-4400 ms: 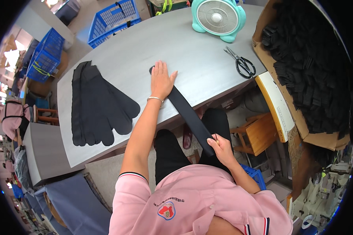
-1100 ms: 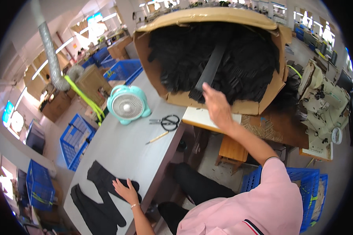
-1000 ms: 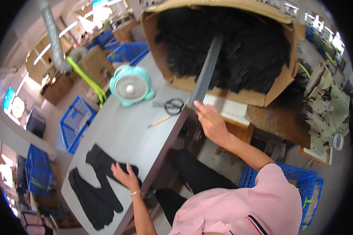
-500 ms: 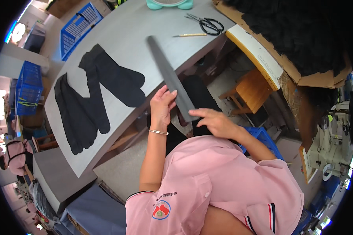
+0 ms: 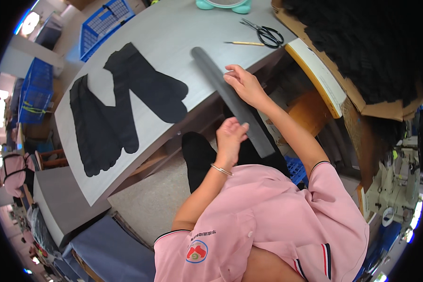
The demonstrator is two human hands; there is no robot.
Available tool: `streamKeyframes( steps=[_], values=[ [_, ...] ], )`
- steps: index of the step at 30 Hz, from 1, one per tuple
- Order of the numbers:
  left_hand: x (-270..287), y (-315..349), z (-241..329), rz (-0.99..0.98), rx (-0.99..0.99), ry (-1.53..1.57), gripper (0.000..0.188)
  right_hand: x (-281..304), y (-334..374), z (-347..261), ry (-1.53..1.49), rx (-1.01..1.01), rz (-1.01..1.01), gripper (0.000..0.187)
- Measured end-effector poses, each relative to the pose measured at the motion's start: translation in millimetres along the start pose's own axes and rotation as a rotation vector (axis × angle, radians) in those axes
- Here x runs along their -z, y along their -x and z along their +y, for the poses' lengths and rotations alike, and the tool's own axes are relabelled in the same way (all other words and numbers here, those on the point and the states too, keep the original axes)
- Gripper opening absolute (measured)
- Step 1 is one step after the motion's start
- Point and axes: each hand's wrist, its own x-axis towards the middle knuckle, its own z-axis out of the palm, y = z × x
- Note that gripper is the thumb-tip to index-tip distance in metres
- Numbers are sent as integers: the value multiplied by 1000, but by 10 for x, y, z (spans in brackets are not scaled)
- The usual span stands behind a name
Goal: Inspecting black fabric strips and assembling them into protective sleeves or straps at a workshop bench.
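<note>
A long, narrow grey board (image 5: 234,102) with a rounded far end slants from above the table down over my lap. My left hand (image 5: 230,139) is at its lower left edge, fingers bent and the thumb against the board. Beside the upper right edge, my right hand (image 5: 245,85) has its fingers loosely bent and apart, fingertips close to the board; whether they touch is unclear. Flat on the grey table (image 5: 167,44), left of the board, lie black socks (image 5: 156,91) and a further group of black socks (image 5: 93,127) with split toes.
Black-handled scissors (image 5: 268,36) and a thin wooden-handled tool (image 5: 244,43) lie near the table's right edge. A cardboard box (image 5: 324,51) of black fabric pieces stands at the right. A wooden stool (image 5: 310,115) and blue baskets (image 5: 35,91) are around the table.
My right hand has left the board's lower end and risen to its upper right edge. My left hand has shifted right with the board, and the whole view has moved slightly.
</note>
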Motion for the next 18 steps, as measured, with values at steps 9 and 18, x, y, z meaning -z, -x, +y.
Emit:
streamKeyframes(
  steps=[9, 18],
  values=[
    [264, 199, 119, 42, -378, -571, 22, -449, -342, -360, 33, -26, -155, 44],
    [1256, -24, 959, 539, -958, -1237, 23, -435, -183, -8, 21, -35, -128, 41]
  ],
)
